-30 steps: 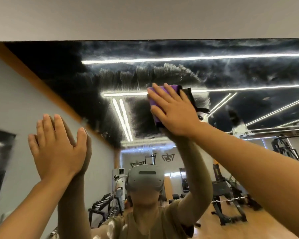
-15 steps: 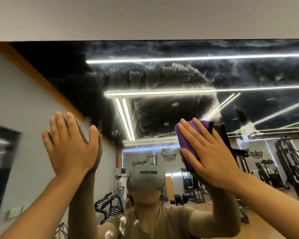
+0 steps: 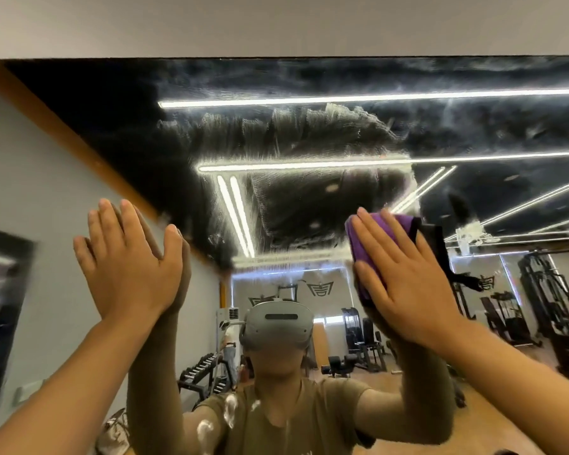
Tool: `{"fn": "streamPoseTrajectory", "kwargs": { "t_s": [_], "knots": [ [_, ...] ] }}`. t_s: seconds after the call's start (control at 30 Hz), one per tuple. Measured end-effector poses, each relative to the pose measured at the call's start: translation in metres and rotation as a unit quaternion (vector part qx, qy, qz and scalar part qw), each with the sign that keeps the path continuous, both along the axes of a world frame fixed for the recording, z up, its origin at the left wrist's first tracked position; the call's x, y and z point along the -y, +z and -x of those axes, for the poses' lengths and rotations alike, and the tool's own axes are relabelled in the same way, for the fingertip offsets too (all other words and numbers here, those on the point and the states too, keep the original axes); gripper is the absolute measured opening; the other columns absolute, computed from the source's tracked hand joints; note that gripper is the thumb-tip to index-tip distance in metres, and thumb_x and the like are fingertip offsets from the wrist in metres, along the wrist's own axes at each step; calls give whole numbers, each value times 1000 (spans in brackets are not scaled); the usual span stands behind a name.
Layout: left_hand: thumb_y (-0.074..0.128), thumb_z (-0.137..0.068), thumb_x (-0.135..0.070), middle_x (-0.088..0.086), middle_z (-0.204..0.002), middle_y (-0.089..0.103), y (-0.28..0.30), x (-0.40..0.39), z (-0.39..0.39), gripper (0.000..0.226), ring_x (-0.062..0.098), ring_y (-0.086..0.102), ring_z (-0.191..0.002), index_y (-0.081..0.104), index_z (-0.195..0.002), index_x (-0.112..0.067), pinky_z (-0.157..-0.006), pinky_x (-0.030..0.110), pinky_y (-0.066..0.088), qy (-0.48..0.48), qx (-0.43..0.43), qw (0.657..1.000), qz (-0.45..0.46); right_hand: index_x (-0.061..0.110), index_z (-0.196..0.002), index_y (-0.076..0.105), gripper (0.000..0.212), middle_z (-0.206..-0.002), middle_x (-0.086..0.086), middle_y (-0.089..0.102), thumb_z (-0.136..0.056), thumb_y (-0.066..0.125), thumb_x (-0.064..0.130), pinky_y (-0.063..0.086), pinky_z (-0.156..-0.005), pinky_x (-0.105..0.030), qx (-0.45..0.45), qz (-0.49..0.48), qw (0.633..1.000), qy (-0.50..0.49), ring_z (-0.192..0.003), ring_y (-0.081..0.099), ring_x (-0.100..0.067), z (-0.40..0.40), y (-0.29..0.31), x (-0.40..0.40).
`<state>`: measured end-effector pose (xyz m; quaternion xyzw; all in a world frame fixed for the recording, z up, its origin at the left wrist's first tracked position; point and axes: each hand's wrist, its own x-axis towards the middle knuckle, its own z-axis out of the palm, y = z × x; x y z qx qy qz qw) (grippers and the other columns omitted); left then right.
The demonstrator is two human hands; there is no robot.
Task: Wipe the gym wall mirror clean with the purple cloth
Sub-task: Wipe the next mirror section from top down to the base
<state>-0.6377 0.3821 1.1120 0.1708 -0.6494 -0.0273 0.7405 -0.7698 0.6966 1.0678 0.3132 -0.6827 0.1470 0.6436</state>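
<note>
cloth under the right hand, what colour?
Purple cloth, with a black edge; head view, pressed by the right hand.

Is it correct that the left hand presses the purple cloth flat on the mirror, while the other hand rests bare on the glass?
Not quite: the head view shows the right hand pressing the purple cloth flat on the mirror. The left hand is the bare one, resting on the glass.

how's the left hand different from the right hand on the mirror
The left hand lies bare on the mirror; the right hand presses the purple cloth against it. The left hand sits toward the mirror's left edge, the right hand further right, below the streaky patch. Both are flat, fingers straight and pointing up.
</note>
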Motion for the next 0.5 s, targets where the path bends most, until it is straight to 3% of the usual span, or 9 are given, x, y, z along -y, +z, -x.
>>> {"fn": "streamPoseTrajectory", "kwargs": {
  "t_s": [0.1, 0.2, 0.37, 0.5],
  "knots": [
    [20, -93, -59, 18, -167, 12, 1, -2, -2, 86, 35, 7, -155, 19, -160, -5, -123, 51, 2, -5, 12, 1000, -5, 29, -163, 14, 59, -169, 14, 8, -108, 22, 49, -3, -126, -32, -27, -27, 999, -4, -157, 8, -15, 1, -45, -6],
    [19, -91, -60, 17, -168, 6, 1, 0, -7, 87, 32, 1, -156, 14, -161, -7, -124, 49, -1, -16, 38, 999, -8, 32, -163, 9, 59, -169, 14, 7, -108, 19, 52, -2, -126, -32, -20, -52, 998, -3, -157, 8, -15, 1, -42, -11],
    [22, -92, -60, 14, -169, 6, -9, 2, -14, 85, 30, 1, -156, 15, -161, -11, -122, 42, -5, -30, 64, 997, 23, 38, -159, 2, 59, -167, 16, 1, -104, 12, 57, -2, -125, -38, 2, -14, 1000, -7, -156, -4, -11, 4, 30, -7],
    [24, -92, -60, 11, -169, 7, -28, -2, -14, 84, 27, 1, -156, 16, -161, -12, -122, 38, -6, -33, 86, 995, 47, 32, -162, 2, 66, -170, 11, 0, -100, 12, 53, -3, -125, -43, 58, 29, 998, -15, -156, -6, -15, -8, 107, 3]
  ]
}}
